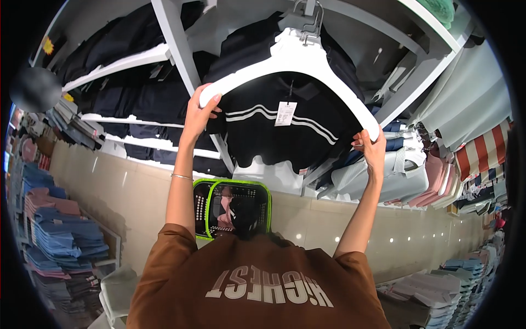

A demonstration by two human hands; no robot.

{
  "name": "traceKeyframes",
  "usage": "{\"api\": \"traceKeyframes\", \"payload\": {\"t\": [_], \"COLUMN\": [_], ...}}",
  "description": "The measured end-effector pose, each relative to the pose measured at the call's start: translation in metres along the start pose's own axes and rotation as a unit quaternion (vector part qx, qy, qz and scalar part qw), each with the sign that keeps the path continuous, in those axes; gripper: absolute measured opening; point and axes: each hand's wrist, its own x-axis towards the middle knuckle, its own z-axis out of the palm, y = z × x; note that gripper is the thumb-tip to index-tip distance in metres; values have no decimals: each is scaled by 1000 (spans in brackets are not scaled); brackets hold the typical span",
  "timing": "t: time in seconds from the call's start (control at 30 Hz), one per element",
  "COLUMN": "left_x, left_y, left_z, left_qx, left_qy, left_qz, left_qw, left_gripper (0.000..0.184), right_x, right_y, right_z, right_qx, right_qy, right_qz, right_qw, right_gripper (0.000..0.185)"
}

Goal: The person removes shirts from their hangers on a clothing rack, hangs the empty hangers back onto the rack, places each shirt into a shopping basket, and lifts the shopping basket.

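A large white hanger (296, 61) is held up in front of the shelving, its ends in my two hands. My left hand (204, 111) is closed round the end on the left, and my right hand (371, 143) grips the other end. Behind the hanger hangs a black garment (263, 140) with two white stripes across it. A white paper tag (285, 113) is on the front of this garment. Metal hooks (312, 27) show above the hanger's middle.
A black basket with a green rim (269, 205) holds pink and dark items below my arms. White shelves (129, 120) carry dark folded clothes. Light garments (383, 175) hang at the right. Stacks of blue and pink clothes (66, 236) stand at the left.
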Motion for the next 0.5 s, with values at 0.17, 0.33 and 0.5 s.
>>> {"api": "traceKeyframes", "payload": {"t": [0.17, 0.33, 0.5], "left_x": [-23, -109, -260], "left_y": [-40, -130, -208], "left_z": [-9, -7, -2], "left_qx": [21, -28, 59], "left_qy": [11, -7, -29], "left_qz": [-59, -155, -330], "left_qw": [998, 987, 942], "left_gripper": [36, 18, 41], "right_x": [-6, -33, -104], "right_y": [15, 82, 199], "right_z": [-2, 4, 26], "right_qx": [24, 21, -27], "right_qy": [0, -53, -146], "right_qz": [43, 108, 291], "right_qw": [999, 993, 945], "right_gripper": [41, 30, 14]}}
